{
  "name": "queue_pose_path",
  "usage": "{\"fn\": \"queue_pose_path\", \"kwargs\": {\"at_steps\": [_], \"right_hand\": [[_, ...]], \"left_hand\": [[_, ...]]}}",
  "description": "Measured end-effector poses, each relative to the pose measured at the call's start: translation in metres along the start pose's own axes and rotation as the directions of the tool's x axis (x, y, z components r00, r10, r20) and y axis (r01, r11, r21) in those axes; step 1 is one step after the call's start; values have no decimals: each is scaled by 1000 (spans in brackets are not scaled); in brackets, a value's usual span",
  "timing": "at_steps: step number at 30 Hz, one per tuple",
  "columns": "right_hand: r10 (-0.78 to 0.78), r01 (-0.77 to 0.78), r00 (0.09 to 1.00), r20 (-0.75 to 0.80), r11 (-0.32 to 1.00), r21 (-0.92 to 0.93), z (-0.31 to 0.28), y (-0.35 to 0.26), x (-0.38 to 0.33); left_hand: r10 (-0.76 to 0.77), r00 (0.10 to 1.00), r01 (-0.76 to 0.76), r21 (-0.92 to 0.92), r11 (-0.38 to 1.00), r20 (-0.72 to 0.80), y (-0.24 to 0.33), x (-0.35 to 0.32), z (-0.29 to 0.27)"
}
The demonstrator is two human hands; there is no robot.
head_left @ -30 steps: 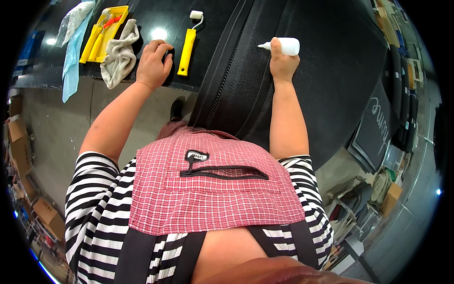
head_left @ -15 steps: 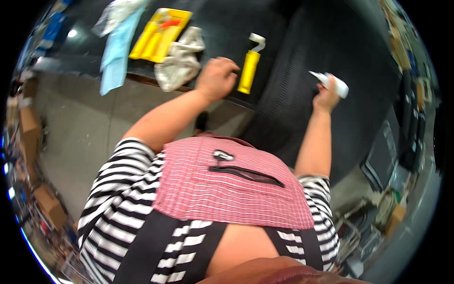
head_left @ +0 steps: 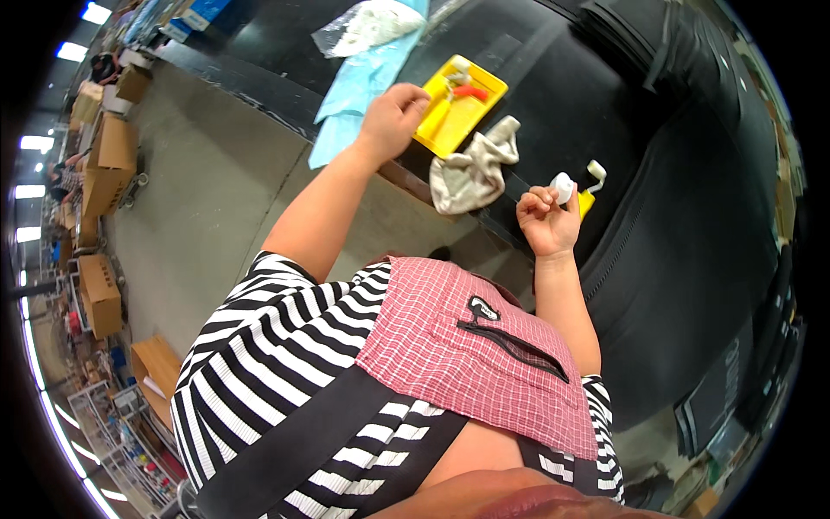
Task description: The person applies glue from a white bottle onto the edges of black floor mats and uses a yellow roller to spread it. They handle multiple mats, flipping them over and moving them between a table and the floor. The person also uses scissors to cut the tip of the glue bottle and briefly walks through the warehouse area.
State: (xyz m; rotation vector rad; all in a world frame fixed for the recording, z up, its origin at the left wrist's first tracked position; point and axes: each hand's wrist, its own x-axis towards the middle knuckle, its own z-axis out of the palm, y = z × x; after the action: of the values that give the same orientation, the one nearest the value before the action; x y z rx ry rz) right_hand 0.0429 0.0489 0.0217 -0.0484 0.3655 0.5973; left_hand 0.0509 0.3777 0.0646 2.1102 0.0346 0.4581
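Observation:
My left hand (head_left: 393,121) is at the left rim of a yellow tray (head_left: 493,85), its fingers curled; whether they grip the rim I cannot tell. In the tray lie yellow-handled pieces and an orange-red piece (head_left: 469,92). My right hand (head_left: 551,227), palm up, holds a white bottle (head_left: 562,187), seen end-on between thumb and fingers. Just beyond that hand is a small paint roller (head_left: 587,204) with a yellow handle and white head, partly hidden by the fingers. A grey-white cloth glove (head_left: 471,177) lies between my hands, against the tray's near corner.
Light blue sheeting (head_left: 359,82) and a clear bag with white contents (head_left: 376,26) lie left of the tray on the black table (head_left: 553,95). Black padded material (head_left: 692,233) spreads to the right. Cardboard boxes (head_left: 99,294) stand far left across the grey floor (head_left: 207,173).
My view has turned left. My left hand has gone from beside the glove to the tray's left rim. My right hand has brought the bottle left, near the roller, and turned it end-on.

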Motion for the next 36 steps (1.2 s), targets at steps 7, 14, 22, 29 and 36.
{"fn": "queue_pose_path", "kwargs": {"at_steps": [7,14,22,29,36], "right_hand": [[-26,27,1000,-8,997,78,-13,-6,44],[-148,146,977,-151,989,-27,-1,-8,37],[-141,134,966,-216,990,-47,9,0,43],[-104,96,990,-92,991,-89,31,8,36],[-176,154,964,-198,980,-122,54,17,21]], "left_hand": [[70,952,107,539,836,-298,-138,102,-111],[-253,950,306,704,641,-183,-192,170,-112],[-301,918,394,679,619,-257,-201,177,-109],[-201,935,343,606,718,-292,-186,166,-112],[-110,956,234,480,845,-272,-203,160,-121]]}}
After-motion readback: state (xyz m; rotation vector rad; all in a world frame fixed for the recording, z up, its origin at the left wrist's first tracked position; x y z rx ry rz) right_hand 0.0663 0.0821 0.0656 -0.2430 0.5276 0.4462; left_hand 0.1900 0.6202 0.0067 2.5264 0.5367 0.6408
